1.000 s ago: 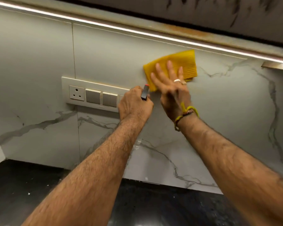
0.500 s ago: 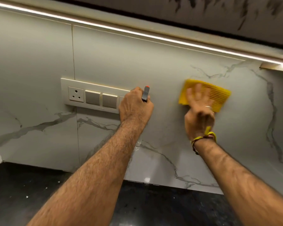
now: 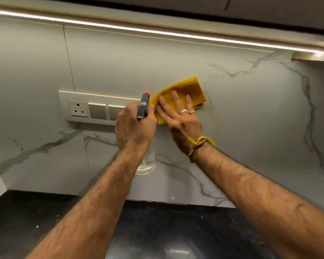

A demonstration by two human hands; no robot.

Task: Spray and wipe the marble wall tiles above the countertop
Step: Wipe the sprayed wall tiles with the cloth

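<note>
White marble wall tiles [image 3: 251,113] with grey veins rise above the black countertop [image 3: 157,230]. My right hand [image 3: 178,118] lies flat, fingers spread, pressing a yellow ribbed cloth [image 3: 187,90] against the tile just right of the switch plate. My left hand [image 3: 135,128] is closed around a spray bottle [image 3: 143,107]; its grey head with a red nozzle tip sticks up above my fist, and the clear body hangs below my wrist. The two hands nearly touch.
A cream switch plate [image 3: 86,107] with a socket and several switches is set in the wall left of my hands, its right end hidden by my left hand. An LED strip [image 3: 157,32] runs under the upper cabinet. A side wall closes the far left.
My right hand has slid the yellow cloth leftward along the tile, back next to my left hand. The left hand with the bottle has stayed about where it was.
</note>
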